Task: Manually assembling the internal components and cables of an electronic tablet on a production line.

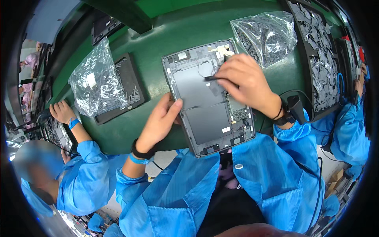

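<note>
An opened tablet housing point(197, 91) with a dark grey inside lies tilted in front of me, its lower end reaching past the table edge. My left hand point(160, 118) grips its left side, thumb on the rim and fingers underneath. Over the upper right part, the fingers of my right hand point(244, 81) are pinched on a slim black piece point(211, 78); its exact kind is not clear. A thin dark wire point(199, 71) curves beside it. Along the housing's right side runs a circuit board point(239, 114), partly covered by my right hand.
On the green table point(158, 35), a clear bag of small parts point(96, 85) rests on a black foam tray point(136, 85) at left. Another bag of dark pieces point(268, 37) sits at upper right, near a rack of grey pieces point(323, 79). A co-worker's hand point(62, 112) is at far left.
</note>
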{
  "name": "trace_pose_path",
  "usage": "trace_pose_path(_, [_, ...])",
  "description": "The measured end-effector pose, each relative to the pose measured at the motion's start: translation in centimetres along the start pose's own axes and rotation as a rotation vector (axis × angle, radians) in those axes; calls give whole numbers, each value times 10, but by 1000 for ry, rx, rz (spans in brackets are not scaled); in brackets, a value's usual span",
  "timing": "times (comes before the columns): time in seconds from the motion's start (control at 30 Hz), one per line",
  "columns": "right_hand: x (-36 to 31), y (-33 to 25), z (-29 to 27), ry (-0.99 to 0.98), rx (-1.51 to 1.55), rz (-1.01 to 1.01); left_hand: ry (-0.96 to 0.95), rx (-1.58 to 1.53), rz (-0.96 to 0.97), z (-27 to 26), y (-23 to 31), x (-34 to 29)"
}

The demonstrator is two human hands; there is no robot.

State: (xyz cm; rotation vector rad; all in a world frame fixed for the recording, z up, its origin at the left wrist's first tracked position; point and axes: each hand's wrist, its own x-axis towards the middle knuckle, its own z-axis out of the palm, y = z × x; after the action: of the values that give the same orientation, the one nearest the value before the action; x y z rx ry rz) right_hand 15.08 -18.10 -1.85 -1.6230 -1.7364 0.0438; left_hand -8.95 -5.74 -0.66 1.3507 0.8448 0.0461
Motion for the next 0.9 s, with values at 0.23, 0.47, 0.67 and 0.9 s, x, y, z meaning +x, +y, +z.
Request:
trace_pose_path(0.23, [5,28,-37,134,-215,3,493,864,389,-77,7,2])
trace_pose_path(0.47, [28,77,-32,-6,-405,226,740,1122,438,-114,9,3])
trace_pose_path(0.67, [26,85,-24,-59,-351,280,767,901,493,-127,2,2])
trace_pose_path(0.9, [33,81,-27,-9,-96,482,760,997,549,-122,0,8])
